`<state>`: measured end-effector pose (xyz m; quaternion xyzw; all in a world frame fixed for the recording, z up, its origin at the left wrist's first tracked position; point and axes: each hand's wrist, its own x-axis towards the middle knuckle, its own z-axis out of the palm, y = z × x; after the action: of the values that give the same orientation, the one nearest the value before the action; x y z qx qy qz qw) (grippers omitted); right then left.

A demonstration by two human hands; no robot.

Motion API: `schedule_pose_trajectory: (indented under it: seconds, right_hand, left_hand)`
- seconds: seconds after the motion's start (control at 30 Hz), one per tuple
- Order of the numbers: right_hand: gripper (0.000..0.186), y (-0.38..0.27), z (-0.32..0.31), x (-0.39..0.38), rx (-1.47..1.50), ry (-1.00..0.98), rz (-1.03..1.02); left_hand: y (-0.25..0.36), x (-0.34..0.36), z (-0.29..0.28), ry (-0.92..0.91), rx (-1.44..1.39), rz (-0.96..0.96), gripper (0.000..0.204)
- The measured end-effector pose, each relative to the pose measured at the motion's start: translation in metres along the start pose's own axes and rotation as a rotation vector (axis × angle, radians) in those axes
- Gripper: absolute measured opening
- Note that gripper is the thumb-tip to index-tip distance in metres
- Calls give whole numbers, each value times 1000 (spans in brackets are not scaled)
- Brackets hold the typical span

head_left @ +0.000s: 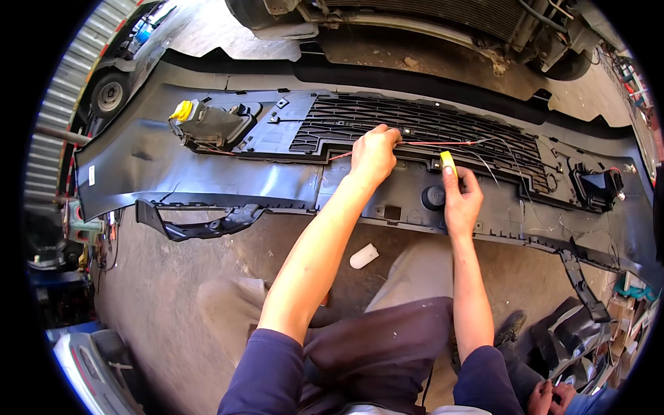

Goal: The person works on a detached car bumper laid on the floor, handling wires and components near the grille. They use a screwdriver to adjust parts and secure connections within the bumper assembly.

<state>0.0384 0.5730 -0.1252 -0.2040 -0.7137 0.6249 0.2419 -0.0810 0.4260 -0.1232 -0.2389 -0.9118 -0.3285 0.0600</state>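
A: And here are your two hands, well apart at the middle of the bumper (263,183), which spreads across the scene from left to right with its inner side towards you. Your left hand (373,153) has its fingers closed on the red wire (434,143), right at the near edge of the black grille (335,114).

B: Lovely straight run on that wire, too; it shows on both sides of your fist and reaches furthest to the right. What about your other hand?

A: Your right hand (462,207) is nearer and further right, thumb and fingers clamped on a small yellow piece (447,163), its end poking up towards the grille. I cannot tell what it is. Just left of that hand sits a round black disc (434,198) on the bumper.

B: Out to the left you have a dark housing with a yellow cap (182,111); out to the right, a black housing (596,189).

A: On the near side, a small white object (364,256) lies on the floor (166,277), close to your knee.

B: Far side, the front of a vehicle (422,24), and at the near right corner, another person's hands (551,397), close together. Whether they hold anything, I cannot tell!
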Motion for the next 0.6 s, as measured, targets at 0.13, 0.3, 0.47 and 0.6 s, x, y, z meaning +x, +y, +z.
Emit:
schedule_pose_trajectory:
  seconds: [0.13,0.3,0.47,0.6]
  right_hand:
    - [24,-2,-1,-8,-235,8,-170]
    - [23,-16,-1,-39,-332,-16,-357]
    - [22,-8,6,-40,-363,-10,-361]
    - [21,-4,5,-42,-417,-46,-328]
  left_hand:
    - [11,5,-5,-26,0,-139,12]
    - [11,7,-7,-60,-27,-272,12]
    - [15,8,-6,-19,-31,-312,12]
    - [16,10,-6,-37,-81,-317,13]
